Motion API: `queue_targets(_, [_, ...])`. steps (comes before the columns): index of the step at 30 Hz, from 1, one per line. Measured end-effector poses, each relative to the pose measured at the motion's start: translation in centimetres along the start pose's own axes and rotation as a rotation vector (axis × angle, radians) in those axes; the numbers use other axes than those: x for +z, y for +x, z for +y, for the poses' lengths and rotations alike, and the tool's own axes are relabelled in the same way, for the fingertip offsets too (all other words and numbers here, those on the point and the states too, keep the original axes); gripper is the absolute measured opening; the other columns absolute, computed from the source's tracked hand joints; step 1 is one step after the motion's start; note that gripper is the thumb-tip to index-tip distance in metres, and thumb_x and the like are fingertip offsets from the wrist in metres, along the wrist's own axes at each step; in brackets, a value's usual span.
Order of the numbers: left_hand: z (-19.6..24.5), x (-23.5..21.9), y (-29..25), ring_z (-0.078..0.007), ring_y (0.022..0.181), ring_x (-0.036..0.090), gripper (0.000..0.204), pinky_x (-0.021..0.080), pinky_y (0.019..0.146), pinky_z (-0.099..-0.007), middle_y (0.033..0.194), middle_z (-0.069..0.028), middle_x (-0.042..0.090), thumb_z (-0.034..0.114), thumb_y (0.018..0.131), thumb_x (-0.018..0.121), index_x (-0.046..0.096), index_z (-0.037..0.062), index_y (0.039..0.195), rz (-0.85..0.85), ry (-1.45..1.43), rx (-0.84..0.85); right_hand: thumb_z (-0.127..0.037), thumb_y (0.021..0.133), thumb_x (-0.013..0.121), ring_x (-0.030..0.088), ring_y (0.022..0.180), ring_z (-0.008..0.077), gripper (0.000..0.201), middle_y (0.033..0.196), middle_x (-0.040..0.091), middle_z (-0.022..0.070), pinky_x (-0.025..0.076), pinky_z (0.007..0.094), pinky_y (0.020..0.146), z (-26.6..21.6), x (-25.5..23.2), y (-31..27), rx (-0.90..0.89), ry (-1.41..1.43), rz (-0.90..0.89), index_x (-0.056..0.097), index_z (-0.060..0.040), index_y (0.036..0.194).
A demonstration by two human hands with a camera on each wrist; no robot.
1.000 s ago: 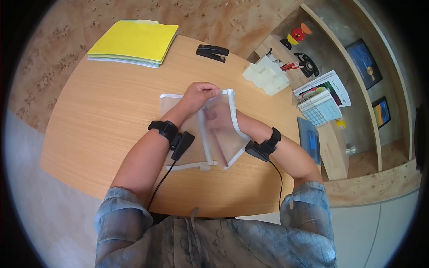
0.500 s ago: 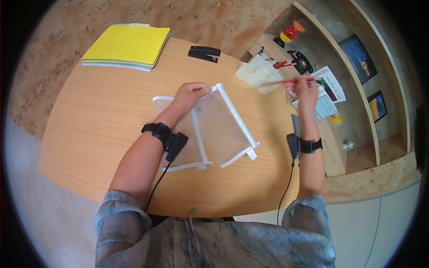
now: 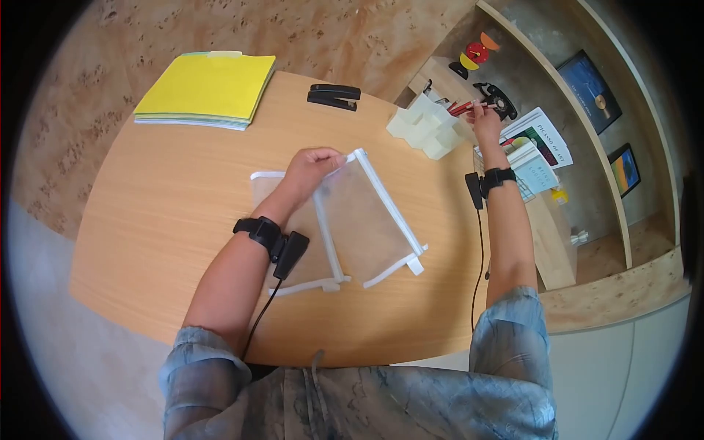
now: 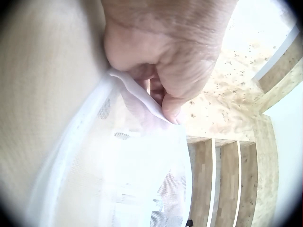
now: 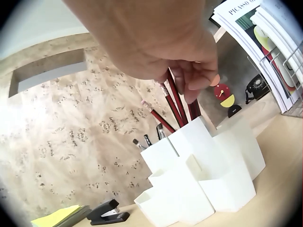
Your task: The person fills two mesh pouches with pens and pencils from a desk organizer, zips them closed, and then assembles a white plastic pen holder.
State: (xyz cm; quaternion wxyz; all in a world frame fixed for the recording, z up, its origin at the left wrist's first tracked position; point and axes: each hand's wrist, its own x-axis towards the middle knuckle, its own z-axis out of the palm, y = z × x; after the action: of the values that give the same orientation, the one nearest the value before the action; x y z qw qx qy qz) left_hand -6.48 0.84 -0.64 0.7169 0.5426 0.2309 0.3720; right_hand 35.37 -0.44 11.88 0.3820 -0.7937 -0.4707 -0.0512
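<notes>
My left hand point(image 3: 312, 172) pinches the white-trimmed top edge of a translucent mesh zip pouch point(image 3: 367, 220). A second such pouch point(image 3: 301, 257) lies on the table to its left, overlapped by the first. In the left wrist view, thumb and fingertips meet at the white binding of the mesh point(image 4: 151, 106). My right hand point(image 3: 488, 128) is over a white stepped pen holder point(image 3: 425, 125). In the right wrist view its curled fingers pinch among red pencils point(image 5: 177, 106) that stand in the holder; part of the grip is hidden behind the hand.
A black stapler point(image 3: 334, 97) and a stack of folders with a yellow one on top point(image 3: 209, 84) are at the table's far side. To the right are a wire rack with magazines point(image 3: 532, 165), a black telephone point(image 3: 499, 101) and a shelf point(image 3: 616, 191).
My right hand came out from behind the mesh pouch with a red pencil, then moved away to the pen holder. The left hand kept hold of the pouch edge.
</notes>
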Motion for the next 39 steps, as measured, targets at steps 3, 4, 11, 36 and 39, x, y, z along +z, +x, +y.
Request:
queue_targets(3, [0.2,-0.1,-0.2,-0.0057,0.067,0.053,0.013,0.044,0.063,-0.0210,0.076,0.0020,0.062,0.015,0.088,0.063,0.068,0.0030,0.087,-0.007,-0.024,-0.029,-0.047,0.091,0.049,0.067,0.066,0.0189,0.050,0.083,0.067,0.0130,0.050,0.0305,0.056,-0.1,-0.6,0.8,0.138,-0.083,-0.105,0.060,0.0010,0.100])
queue_targets(4, [0.4,0.0,-0.3,-0.0056,0.067,0.053,0.013,0.044,0.063,-0.0210,0.076,0.0020,0.062,0.014,0.088,0.063,0.068,0.0029,0.087,-0.007,-0.024,-0.041,-0.046,0.091,0.049,0.067,0.070,0.0187,0.050,0.087,0.067,0.0137,0.050,0.0306,0.057,0.0,-0.5,1.0,0.191,-0.084,-0.093,0.059,0.0012,0.103])
queue_targets(11, [-0.1,0.1,0.1,-0.0060,0.068,0.054,0.013,0.045,0.064,-0.0209,0.077,0.0016,0.063,0.014,0.088,0.063,0.069,0.0019,0.090,-0.001,0.001,0.001,-0.019,0.079,0.051,0.051,0.109,0.0205,0.058,0.120,0.053,0.0128,0.045,0.0283,0.079,2.3,1.7,0.2,0.215,0.115,-0.081,0.040,-0.0013,0.133])
queue_targets(36, [0.8,0.1,-0.3,-0.0072,0.065,0.055,0.016,0.045,0.061,-0.0215,0.077,-0.0008,0.063,0.016,0.091,0.060,0.066,0.0012,0.090,0.073,-0.087,0.015,-0.029,0.093,0.053,0.057,0.097,0.0135,0.038,0.106,0.063,0.0064,0.045,0.0260,0.083,-7.7,-0.3,-19.5,0.265,1.092,-1.045,0.051,-0.0036,0.121])
queue_targets(39, [1.2,0.6,-0.5,-0.0070,0.063,0.054,0.016,0.044,0.060,-0.0216,0.076,-0.0004,0.063,0.016,0.090,0.061,0.066,0.0011,0.088,0.139,-0.051,0.039,-0.022,0.089,0.058,0.059,0.095,0.0123,0.042,0.107,0.062,0.0053,0.046,0.0256,0.085,-6.2,0.4,-20.5,0.242,1.264,-1.207,0.049,-0.0025,0.125])
